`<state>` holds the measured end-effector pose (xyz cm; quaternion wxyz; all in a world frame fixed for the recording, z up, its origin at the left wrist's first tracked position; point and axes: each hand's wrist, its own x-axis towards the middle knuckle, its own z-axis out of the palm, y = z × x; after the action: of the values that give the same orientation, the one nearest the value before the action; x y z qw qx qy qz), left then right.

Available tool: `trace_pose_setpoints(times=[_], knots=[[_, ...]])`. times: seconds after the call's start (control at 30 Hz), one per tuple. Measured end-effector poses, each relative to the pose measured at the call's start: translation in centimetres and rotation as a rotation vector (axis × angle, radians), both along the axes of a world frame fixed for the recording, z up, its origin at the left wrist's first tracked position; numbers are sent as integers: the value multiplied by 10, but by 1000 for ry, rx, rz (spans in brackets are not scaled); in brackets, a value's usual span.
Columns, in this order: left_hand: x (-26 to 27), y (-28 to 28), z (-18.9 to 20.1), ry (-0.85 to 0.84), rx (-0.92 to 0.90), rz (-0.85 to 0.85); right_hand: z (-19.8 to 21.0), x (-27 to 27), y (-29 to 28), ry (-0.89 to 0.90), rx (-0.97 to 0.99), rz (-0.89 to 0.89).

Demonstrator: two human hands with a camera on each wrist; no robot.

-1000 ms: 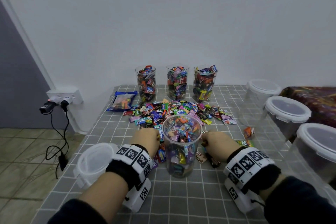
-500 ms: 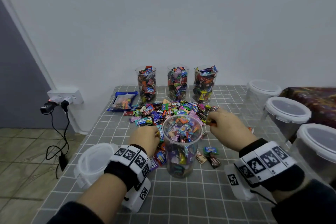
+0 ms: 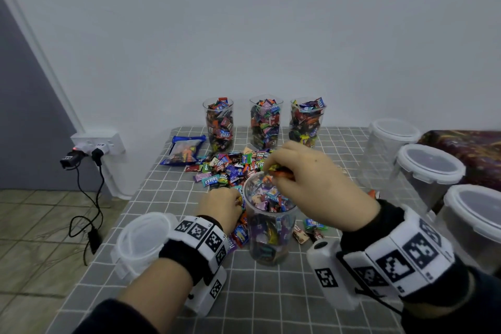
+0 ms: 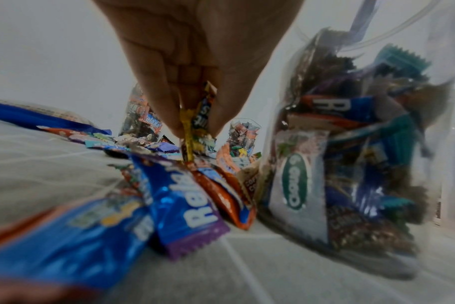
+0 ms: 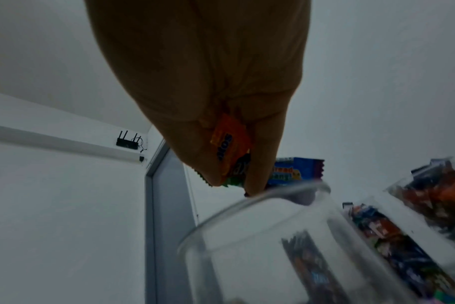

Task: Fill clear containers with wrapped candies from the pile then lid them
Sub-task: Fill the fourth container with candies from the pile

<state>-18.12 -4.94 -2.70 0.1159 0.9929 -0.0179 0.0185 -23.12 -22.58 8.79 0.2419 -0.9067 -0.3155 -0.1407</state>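
Note:
A tall clear container (image 3: pixel 268 236), nearly full of wrapped candies, stands near the table's front. My right hand (image 3: pixel 306 179) hovers over its rim (image 5: pixel 260 203) and grips several candies, an orange one (image 5: pixel 230 148) among them. My left hand (image 3: pixel 221 205) sits low on the table just left of the container and pinches a yellow wrapped candy (image 4: pixel 195 123) over the loose pile (image 3: pixel 230 168). More candies (image 4: pixel 192 205) lie on the cloth under it. A loose clear lid (image 3: pixel 143 238) lies at the front left.
Three candy-filled open containers (image 3: pixel 267 122) stand along the back wall, with a blue candy bag (image 3: pixel 184 150) to their left. Three empty lidded tubs (image 3: pixel 431 168) line the right edge. A wall socket with cables (image 3: pixel 95 144) hangs left of the checked table (image 3: pixel 271 293).
My right hand rose from the table at the container's right, swung up and left with candies, and now sits over the container's mouth. My left hand stayed low beside the container.

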Motion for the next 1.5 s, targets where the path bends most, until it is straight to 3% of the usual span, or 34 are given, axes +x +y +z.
trace_pose_setpoints(times=[0.2,0.4,0.6,0.7,0.77,0.83,1.07,1.33,1.5], knots=[[-2,0,0,3,-25,-11,-14,1,10,159,-30,37],[-2,1,1,10,-54,-17,-17,3,7,149,-11,14],[-4,1,2,-6,-64,0,-30,2,-9,153,248,-83],[-5,0,4,-16,-86,-3,-41,2,-18,394,344,-76],[-7,0,5,-48,-124,4,-49,1,-21,626,449,6],[-11,1,9,-95,-161,32,-59,0,-22,731,514,75],[-24,10,30,-210,-289,66,-76,4,-16,684,574,38],[-39,10,91,-482,-515,-5,-80,4,-19,645,590,56],[-51,-10,110,-430,-657,-140,-79,3,-19,638,580,47]])
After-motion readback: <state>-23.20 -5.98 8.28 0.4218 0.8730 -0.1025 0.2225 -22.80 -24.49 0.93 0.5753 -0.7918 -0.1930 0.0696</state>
